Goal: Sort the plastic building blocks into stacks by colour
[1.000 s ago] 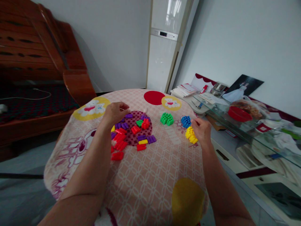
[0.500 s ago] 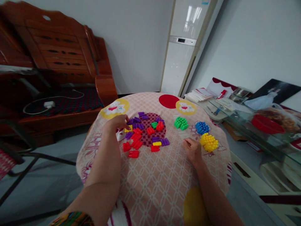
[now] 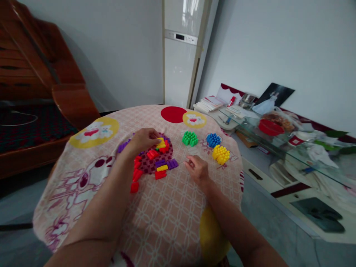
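Observation:
My left hand (image 3: 144,141) is closed, thumb and fingers pinching a yellow plastic toy block (image 3: 160,143) above red and green blocks on the tablecloth. A red block (image 3: 152,154) lies just below it. Close by are purple blocks (image 3: 171,164) and another yellow block (image 3: 162,168), with a red block (image 3: 160,174) in front. More red blocks (image 3: 137,174) are partly hidden by my left forearm. My right hand (image 3: 197,168) rests near the table's middle, fingers loosely curled and slightly apart, with nothing visible in them. Beyond it stands a green block cluster (image 3: 190,138).
Blue blocks (image 3: 213,140) and yellow blocks (image 3: 221,154) stand in clusters to the right on the patterned tablecloth (image 3: 161,215). A glass-topped cabinet (image 3: 300,155) holding a red bowl (image 3: 271,127) runs along the right wall. A wooden bench (image 3: 66,98) is at the left.
My left hand has carried the yellow block rightward from the left pile to the red and green blocks. My right hand's fingers have loosened. The whole view has turned to the right.

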The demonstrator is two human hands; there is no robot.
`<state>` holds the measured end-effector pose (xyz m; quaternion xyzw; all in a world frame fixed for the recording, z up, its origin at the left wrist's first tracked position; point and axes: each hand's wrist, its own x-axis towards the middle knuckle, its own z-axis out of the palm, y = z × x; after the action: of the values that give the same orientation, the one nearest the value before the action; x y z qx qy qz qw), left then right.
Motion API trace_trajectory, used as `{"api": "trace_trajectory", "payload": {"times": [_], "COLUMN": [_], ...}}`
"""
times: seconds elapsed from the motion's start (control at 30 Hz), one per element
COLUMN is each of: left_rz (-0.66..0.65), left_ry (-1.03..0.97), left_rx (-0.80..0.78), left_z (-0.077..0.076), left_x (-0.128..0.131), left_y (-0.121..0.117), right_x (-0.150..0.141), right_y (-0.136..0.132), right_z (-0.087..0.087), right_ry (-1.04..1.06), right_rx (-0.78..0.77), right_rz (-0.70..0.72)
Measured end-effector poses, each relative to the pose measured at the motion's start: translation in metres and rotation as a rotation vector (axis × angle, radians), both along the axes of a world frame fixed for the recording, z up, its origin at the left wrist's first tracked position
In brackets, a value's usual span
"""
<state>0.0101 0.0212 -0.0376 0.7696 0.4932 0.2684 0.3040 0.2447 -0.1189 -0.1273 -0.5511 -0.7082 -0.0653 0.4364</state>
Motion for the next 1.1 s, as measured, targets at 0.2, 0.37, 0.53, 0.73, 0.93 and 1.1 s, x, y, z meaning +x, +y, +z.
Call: {"api": "trace_trajectory", "payload": {"times": [0.2, 0.37, 0.53, 0.73, 0.93, 1.1], "left_rz": [-0.258, -0.208, -0.265, -0.363, -0.346, -0.35], "left_ry": [-0.055, -0.124, -0.311, -0.492, -0.42, -0.371], "left_rx": [-0.026, -0.002, -0.227, -0.504, -0.358, -0.303], "left_z": [-0.028, -0.04, -0.056, -0.069, -0.066, -0.059], "left_x": [0.089, 0.097, 0.103, 0.114, 0.106, 0.099], "left_y": [-0.049, -0.056, -0.053, -0.056, -0.05, -0.046], "right_x": [-0.005, 0.0, 0.01, 0.021, 0.037, 0.06], "right_y": [-0.006, -0.005, -0.002, 0.0, 0.006, 0.01], "right_z": [0.003, 0.003, -0.002, -0.002, 0.006, 0.019], "right_ry": [-0.173, -0.231, -0.193, -0.14, -0.112, -0.144], "right_rx": [-0.006, -0.037, -0.128, -0.191, -0.28, -0.326], "right_rz": [-0.062, -0.068, -0.127, -0.288, -0.46, -0.692]}}
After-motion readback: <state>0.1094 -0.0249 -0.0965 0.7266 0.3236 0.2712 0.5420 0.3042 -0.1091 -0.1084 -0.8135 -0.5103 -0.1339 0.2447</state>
